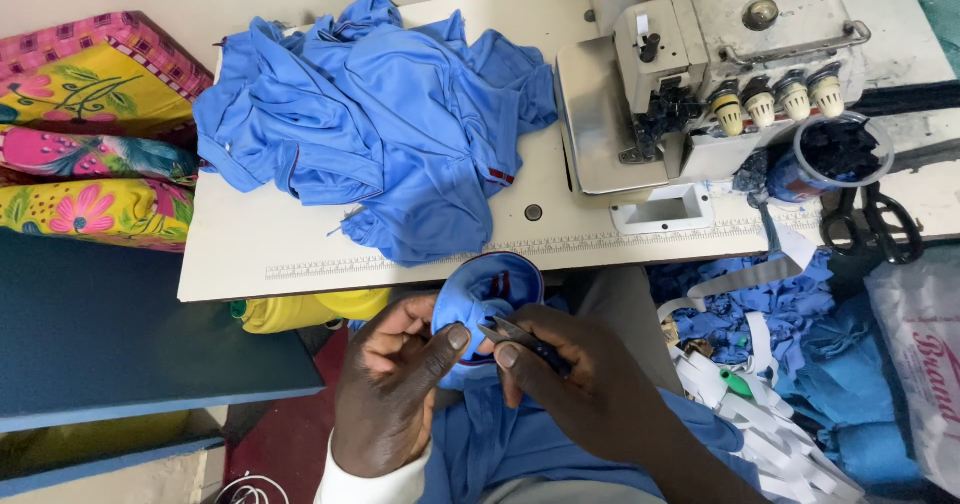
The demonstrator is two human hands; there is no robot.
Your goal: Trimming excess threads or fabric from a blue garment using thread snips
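My left hand (392, 384) pinches a blue garment piece (487, 294) with red trim, held up over my lap just below the table's front edge. My right hand (585, 384) grips small dark thread snips (520, 337), their tips against the blue fabric beside my left thumb. More of the same blue cloth drapes down over my lap (500, 444). A white cuff shows at my left wrist.
A heap of blue garments (370, 114) covers the white sewing table (250, 254). An overlock sewing machine (710, 74) stands at the right, black scissors (868, 226) beside it. Blue and white fabric scraps (770, 364) pile at right; floral cushions (90, 134) lie left.
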